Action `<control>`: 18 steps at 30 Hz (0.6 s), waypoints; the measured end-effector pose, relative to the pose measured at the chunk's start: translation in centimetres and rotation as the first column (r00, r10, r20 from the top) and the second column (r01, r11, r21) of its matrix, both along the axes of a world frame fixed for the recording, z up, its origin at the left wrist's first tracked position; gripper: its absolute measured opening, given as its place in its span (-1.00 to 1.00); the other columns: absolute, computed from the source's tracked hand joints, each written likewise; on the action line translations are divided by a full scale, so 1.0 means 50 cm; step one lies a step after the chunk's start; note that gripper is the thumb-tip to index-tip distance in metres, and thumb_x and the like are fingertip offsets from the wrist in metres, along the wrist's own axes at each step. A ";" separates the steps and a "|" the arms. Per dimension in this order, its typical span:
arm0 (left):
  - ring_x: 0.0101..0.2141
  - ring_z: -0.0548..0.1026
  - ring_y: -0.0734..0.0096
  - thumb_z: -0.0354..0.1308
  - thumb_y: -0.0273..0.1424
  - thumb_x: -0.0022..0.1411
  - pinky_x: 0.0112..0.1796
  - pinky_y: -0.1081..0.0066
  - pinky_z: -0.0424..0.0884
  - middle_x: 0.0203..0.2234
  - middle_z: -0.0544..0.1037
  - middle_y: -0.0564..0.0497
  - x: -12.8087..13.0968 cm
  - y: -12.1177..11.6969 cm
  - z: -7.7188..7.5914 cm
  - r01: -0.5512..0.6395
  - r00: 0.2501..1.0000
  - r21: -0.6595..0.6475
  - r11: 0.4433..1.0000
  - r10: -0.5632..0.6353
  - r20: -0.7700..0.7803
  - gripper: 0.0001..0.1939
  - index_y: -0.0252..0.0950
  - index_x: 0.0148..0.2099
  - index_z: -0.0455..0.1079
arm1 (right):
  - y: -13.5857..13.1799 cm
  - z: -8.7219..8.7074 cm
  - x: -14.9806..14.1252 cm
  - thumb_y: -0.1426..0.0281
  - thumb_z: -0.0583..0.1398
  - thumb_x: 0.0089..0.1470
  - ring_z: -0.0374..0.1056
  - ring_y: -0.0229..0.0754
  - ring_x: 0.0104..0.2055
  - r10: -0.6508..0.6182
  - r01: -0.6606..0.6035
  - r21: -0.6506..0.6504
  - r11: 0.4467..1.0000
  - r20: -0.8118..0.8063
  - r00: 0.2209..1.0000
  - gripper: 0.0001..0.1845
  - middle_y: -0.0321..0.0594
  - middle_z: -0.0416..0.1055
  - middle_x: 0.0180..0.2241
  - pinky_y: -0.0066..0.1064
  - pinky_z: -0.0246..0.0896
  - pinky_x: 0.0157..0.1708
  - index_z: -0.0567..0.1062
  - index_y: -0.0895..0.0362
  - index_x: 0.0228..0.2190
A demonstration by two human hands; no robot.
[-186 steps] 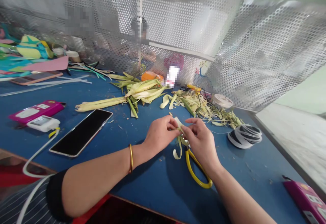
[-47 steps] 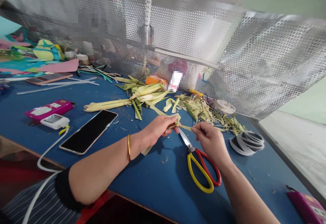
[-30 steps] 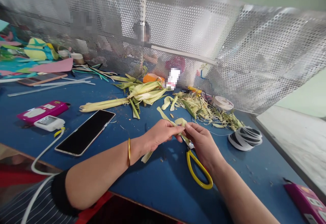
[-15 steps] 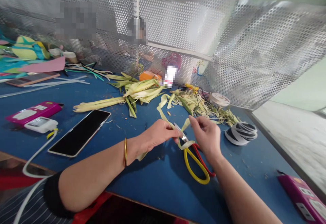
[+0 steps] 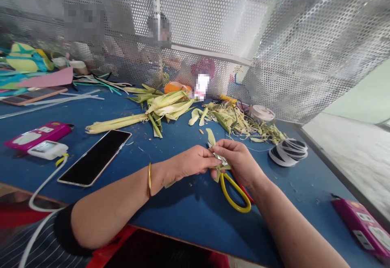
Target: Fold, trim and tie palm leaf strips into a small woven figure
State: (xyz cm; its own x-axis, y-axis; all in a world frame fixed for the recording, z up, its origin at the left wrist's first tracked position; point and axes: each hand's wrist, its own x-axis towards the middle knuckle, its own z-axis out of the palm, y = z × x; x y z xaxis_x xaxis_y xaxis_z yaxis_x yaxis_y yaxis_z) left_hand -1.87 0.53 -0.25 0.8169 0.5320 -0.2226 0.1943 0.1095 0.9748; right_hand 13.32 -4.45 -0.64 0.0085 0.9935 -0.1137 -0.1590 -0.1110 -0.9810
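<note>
My left hand [image 5: 198,160] is closed, thumb and fingers pinching a pale green corn husk strip [image 5: 211,136]. Right against it, my right hand [image 5: 239,158] is also closed on the strip, its fingertips meeting those of the left. One end of the husk sticks up above the fingers and another piece shows below them. Between the hands lies a pair of scissors with yellow and red handles [image 5: 233,203]; fingers and husk partly cover its blades. Whether the left fingers also grip the scissors is not clear.
Beyond my hands lie a bundle of corn husks [image 5: 170,105] and a heap of husk scraps [image 5: 231,117]. A phone [image 5: 96,158] and a magenta power strip [image 5: 39,134] are left; a ribbon coil [image 5: 288,153] is right. A perforated metal screen [image 5: 207,20] stands behind.
My right hand has moved left to meet the left hand, with the husk strip drawn in between them. The strip's far end has been pulled nearer, and the view has shifted slightly.
</note>
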 end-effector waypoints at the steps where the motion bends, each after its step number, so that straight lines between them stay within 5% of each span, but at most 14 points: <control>1: -0.63 0.11 0.58 0.11 -0.27 0.21 -0.53 0.44 0.02 -0.64 0.46 0.02 -0.001 0.000 0.002 0.003 1.000 0.020 1.000 -0.003 -0.007 -0.63 -0.34 -0.57 0.45 | 0.000 -0.001 -0.001 0.19 0.40 -0.16 0.28 -0.30 -0.72 -0.038 0.038 0.000 0.999 -0.008 0.999 -0.68 -0.35 0.37 -0.66 -0.50 0.11 -0.74 0.45 0.15 -0.54; 7: -0.60 0.16 0.55 0.15 -0.27 0.14 -0.54 0.44 0.00 -0.63 0.48 0.00 -0.007 0.001 0.011 0.045 0.999 0.047 0.998 -0.044 -0.024 -0.67 -0.31 -0.59 0.47 | -0.005 -0.002 -0.018 0.18 0.40 -0.19 0.13 -0.34 -0.77 -0.196 0.194 0.049 0.980 0.044 0.980 -0.66 -0.44 0.31 -0.70 -0.47 0.07 -0.81 0.40 0.09 -0.54; 11: -0.63 0.13 0.59 0.17 -0.26 0.13 -0.56 0.45 -0.02 -0.62 0.48 0.01 -0.004 0.001 -0.001 0.057 0.998 -0.002 0.998 -0.057 -0.013 -0.71 -0.34 -0.51 0.51 | 0.001 -0.009 -0.012 0.15 0.29 -0.03 0.18 -0.29 -0.74 -0.212 0.183 0.129 0.975 0.278 0.937 -0.71 -0.39 0.33 -0.66 -0.43 0.06 -0.76 0.41 0.08 -0.52; 13: -0.64 0.14 0.60 0.20 -0.21 0.13 -0.57 0.46 0.01 -0.61 0.48 0.02 -0.002 0.005 -0.008 -0.002 1.000 -0.105 0.994 0.005 0.022 -0.70 -0.36 -0.42 0.53 | 0.003 -0.009 -0.002 0.19 0.21 0.07 0.35 -0.20 -0.55 -0.350 0.234 0.294 0.927 0.452 0.820 -0.77 -0.28 0.45 -0.50 -0.39 0.22 -0.58 0.47 0.09 -0.44; 16: -0.57 0.32 0.56 0.25 -0.16 0.10 -0.50 0.48 0.19 -0.54 0.51 -0.01 -0.002 0.018 -0.010 -0.140 0.979 -0.288 0.947 0.176 0.102 -0.66 -0.39 -0.32 0.55 | -0.005 0.000 0.010 0.27 0.16 0.15 0.41 -0.10 -0.21 -0.641 0.222 0.639 0.737 0.554 0.531 -0.83 -0.18 0.50 -0.28 -0.32 0.27 -0.22 0.51 0.08 -0.33; 18: -0.46 0.44 0.50 0.31 -0.21 0.06 -0.37 0.47 0.32 -0.46 0.56 -0.05 -0.004 0.028 -0.006 -0.194 0.944 -0.367 0.910 0.275 0.183 -0.67 -0.40 -0.25 0.56 | -0.016 0.006 0.008 0.28 0.15 0.18 0.39 -0.12 -0.26 -0.707 0.164 0.725 0.669 0.552 0.443 -0.81 -0.20 0.48 -0.37 -0.33 0.22 -0.20 0.49 0.08 -0.39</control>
State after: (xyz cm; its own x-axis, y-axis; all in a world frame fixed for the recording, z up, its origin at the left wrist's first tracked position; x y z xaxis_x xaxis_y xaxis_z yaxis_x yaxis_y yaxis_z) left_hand -2.09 1.94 -0.54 0.7276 0.6394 -0.2487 -0.0988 0.4564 0.8843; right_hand 13.69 -5.23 -0.34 0.2674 0.6848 0.6779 0.7760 0.2640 -0.5728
